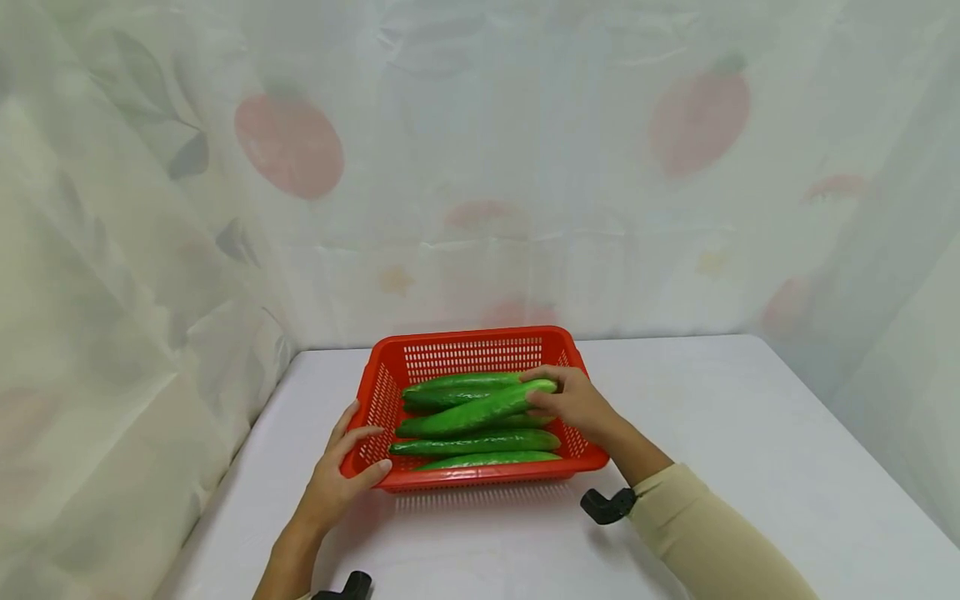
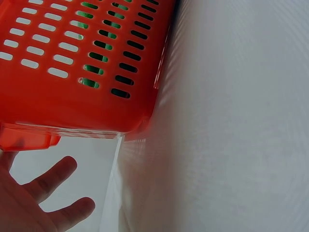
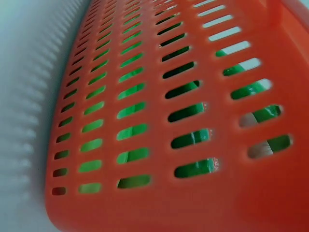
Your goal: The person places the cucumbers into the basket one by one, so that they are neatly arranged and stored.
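A red plastic basket (image 1: 487, 477) with slotted walls stands on the table and holds several green cucumbers (image 1: 480, 443). My right hand (image 1: 573, 404) reaches over the basket's right side and grips one end of a cucumber (image 1: 472, 414) that lies slanted across the top of the others. At the front left corner, my left hand (image 1: 341, 475) holds the rim, thumb on the front edge and a finger over the side. The left wrist view shows two fingers (image 2: 53, 176) of it spread below the rim, outside the basket. In the right wrist view the basket wall (image 3: 207, 203) hides most of the right hand.
The basket rests on a white-covered table (image 1: 720, 442). Behind it hangs a pale curtain (image 1: 525, 167) with faded fruit prints, and another sheet (image 1: 112, 375) closes the left side. Black wrist mounts (image 1: 609, 506) sit at both wrists.
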A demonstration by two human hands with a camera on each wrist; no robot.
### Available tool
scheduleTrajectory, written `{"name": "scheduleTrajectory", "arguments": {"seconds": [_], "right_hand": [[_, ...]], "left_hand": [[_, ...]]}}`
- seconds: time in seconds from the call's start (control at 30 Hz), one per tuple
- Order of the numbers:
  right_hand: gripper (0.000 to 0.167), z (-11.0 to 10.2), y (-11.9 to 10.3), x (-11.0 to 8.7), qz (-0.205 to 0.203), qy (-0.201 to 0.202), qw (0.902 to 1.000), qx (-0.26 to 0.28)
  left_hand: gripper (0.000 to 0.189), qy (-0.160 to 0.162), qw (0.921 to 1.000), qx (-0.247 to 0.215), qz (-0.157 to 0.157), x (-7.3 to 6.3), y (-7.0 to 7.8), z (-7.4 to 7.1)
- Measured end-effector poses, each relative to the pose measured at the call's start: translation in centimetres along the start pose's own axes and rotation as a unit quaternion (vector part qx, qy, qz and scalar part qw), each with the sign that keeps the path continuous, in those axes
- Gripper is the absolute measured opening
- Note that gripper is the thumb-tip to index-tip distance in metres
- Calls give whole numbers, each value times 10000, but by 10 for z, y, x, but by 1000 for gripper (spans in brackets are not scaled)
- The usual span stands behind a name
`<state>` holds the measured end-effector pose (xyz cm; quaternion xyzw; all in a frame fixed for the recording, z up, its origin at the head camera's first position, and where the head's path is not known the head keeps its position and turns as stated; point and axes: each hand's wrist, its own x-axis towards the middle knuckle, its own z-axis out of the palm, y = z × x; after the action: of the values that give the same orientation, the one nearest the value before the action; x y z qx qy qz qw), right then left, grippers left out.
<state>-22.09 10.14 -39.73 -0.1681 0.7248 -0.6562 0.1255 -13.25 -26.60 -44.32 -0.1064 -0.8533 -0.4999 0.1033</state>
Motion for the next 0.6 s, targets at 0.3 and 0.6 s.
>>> {"name": "scheduleTrajectory", "arguments": {"seconds": [0.3, 0.6], "right_hand": [[26, 5, -2, -1, 1, 236, 9978, -614], [27, 7, -2, -1, 92, 206, 9979, -603]], "left_hand": [[42, -21, 10000, -30, -21, -1, 1, -1], [43, -18, 10000, -13, -32, 0, 0, -1]]}}
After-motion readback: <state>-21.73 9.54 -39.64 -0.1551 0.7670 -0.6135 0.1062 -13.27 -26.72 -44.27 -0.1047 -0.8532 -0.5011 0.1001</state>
